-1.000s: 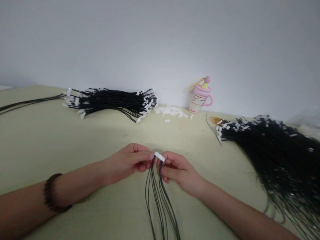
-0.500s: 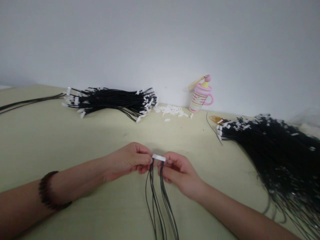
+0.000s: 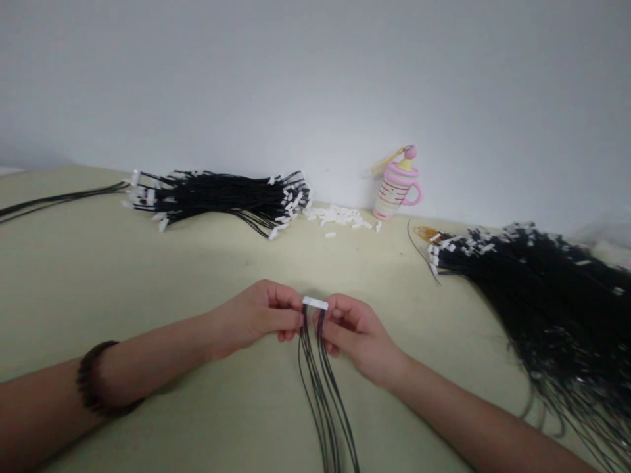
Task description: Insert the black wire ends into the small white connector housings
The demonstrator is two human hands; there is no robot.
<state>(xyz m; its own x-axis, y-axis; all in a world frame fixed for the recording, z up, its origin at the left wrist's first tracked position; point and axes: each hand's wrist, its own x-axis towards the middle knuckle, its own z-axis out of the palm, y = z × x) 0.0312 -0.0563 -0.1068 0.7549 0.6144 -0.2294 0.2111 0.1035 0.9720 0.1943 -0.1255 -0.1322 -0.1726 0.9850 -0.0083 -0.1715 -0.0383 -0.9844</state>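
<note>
A white plastic connector (image 3: 315,303) spans the gap between my hands above the table. Several thin black wires (image 3: 328,387) hang from it in two groups, one near each end, and run down past the lower edge of the view. With thumb and fingers closed, my left hand (image 3: 279,312) pinches the left group of wires just below the connector. My right hand (image 3: 352,328) is closed in the same way on the right group, close to the connector's right end. The fingertips hide part of the wires.
Black wires with white connectors (image 3: 221,197) lie bundled at the back left. Small loose white pieces (image 3: 338,215) are scattered beside them. A pink striped cup-shaped item (image 3: 392,190) stands by the wall. A large wire pile (image 3: 532,289) covers the right side.
The connector has tipped and risen slightly, so its narrow edge shows more. The hanging wires have swung a little to the right. Both hands keep their pinch.
</note>
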